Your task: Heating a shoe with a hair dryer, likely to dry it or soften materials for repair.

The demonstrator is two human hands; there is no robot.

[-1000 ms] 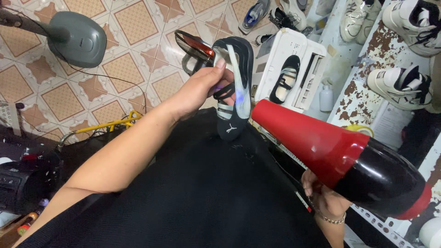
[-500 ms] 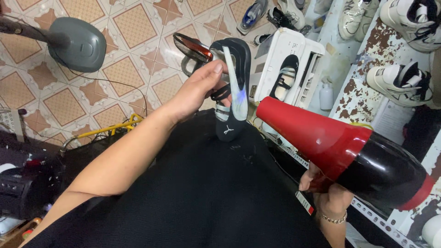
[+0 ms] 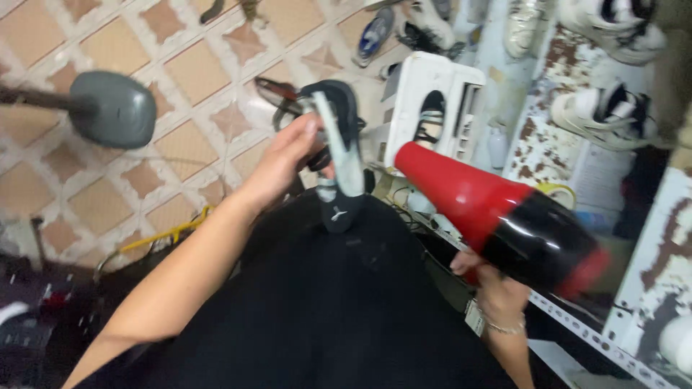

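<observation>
While the left hand [image 3: 285, 162] grips a black sandal with a pale grey footbed [image 3: 339, 155], fingers curled around its edge and thumb on the upper side, the sandal stands nearly upright with its heel end resting on the black cloth over the person's lap [image 3: 324, 317]. Right hand [image 3: 494, 292] is closed around the handle of a red and black hair dryer with a cone-shaped red nozzle [image 3: 497, 220]; a thin bracelet [image 3: 501, 328] sits on that wrist. Nozzle tip points toward the sandal, near it but apart. Just behind the sandal lies a second, dark sandal with a reddish strap [image 3: 277, 94] on the tan patterned tile floor [image 3: 180, 57]. Grey rounded lamp head on an arm [image 3: 112, 108] hangs at left, well apart from the hands. White plastic box holding a black shoe [image 3: 432, 108] sits behind the dryer nozzle. White sneakers [image 3: 602, 112] rest on a chipped, rust-marked pale shelf [image 3: 537, 137] at right. Yellow cable [image 3: 169, 230] lies on the floor near the left forearm.
</observation>
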